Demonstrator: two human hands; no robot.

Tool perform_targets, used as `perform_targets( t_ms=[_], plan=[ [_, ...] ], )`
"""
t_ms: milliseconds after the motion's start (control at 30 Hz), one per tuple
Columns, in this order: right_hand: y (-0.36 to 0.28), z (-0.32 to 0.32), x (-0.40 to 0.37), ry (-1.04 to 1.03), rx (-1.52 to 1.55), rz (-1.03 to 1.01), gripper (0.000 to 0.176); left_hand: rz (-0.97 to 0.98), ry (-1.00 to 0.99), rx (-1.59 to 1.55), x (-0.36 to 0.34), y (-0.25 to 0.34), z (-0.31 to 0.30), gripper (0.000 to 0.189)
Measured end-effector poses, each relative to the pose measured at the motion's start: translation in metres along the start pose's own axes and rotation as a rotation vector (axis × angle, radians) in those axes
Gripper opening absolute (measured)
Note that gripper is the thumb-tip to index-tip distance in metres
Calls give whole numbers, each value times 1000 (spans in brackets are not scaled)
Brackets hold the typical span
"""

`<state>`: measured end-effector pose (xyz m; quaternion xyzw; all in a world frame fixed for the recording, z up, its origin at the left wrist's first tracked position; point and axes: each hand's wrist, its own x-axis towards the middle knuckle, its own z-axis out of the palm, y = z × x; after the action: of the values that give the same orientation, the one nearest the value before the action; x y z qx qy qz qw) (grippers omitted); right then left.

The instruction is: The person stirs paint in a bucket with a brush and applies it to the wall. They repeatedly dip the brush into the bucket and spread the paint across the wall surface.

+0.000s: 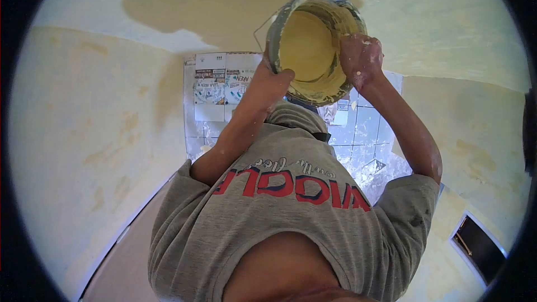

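A round bucket [307, 45] is held up in front of my chest, its opening tilted toward the camera. Pale yellow paste or paint lies inside, and smears coat its walls and rim. My left hand [274, 83] grips the rim at the lower left, the thumb over the edge. On the right side my right hand [362, 59] is closed at the rim, its fingers curled and spotted with paint; whether it holds the rim or something small inside is hidden. A thin wire handle [262, 29] sticks out at the bucket's left.
Yellowish, patchy walls [100, 117] stand on both sides and ahead. Below, flattened printed cardboard [210, 92] lies on a paint-splashed tiled floor [363, 126]. A dark framed opening [478, 249] is at the lower right.
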<state>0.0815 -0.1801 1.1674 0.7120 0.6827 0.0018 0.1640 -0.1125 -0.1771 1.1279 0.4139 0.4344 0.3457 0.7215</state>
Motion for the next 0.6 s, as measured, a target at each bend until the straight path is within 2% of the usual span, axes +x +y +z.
perform_targets(
  t_ms=[33, 100, 167, 233, 333, 367, 433, 567, 600],
  plan=[
    [-3, -9, 6, 0, -2, -11, 21, -32, 15, 18, 1, 4, 2, 53],
    [-10, -22, 16, -154, -183, -11, 13, -58, 15, -17, 2, 10, 5, 54],
    [-12, -15, 25, -162, -178, -20, 11, -87, 3, -46, 6, 4, 2, 55],
    [-12, -8, 32, -168, -180, -19, 10, -35, -52, 1, 15, -8, -2, 56],
    [-9, 12, 36, -110, -118, -6, 11, -40, -72, -115, 16, -9, -2, 54],
    [-3, 31, 37, -35, -110, -35, 11, -39, -75, -116, 18, -11, -4, 54],
    [-1, 37, 35, 40, -101, -58, 11, -132, -64, 10, 23, -17, -11, 53],
    [-6, 31, 21, 275, -73, -93, 16, -204, -71, -11, 21, -12, -16, 50],
    [-7, 28, 19, 334, -66, -101, 19, -274, -78, -69, 19, -7, -17, 49]
  ],
)
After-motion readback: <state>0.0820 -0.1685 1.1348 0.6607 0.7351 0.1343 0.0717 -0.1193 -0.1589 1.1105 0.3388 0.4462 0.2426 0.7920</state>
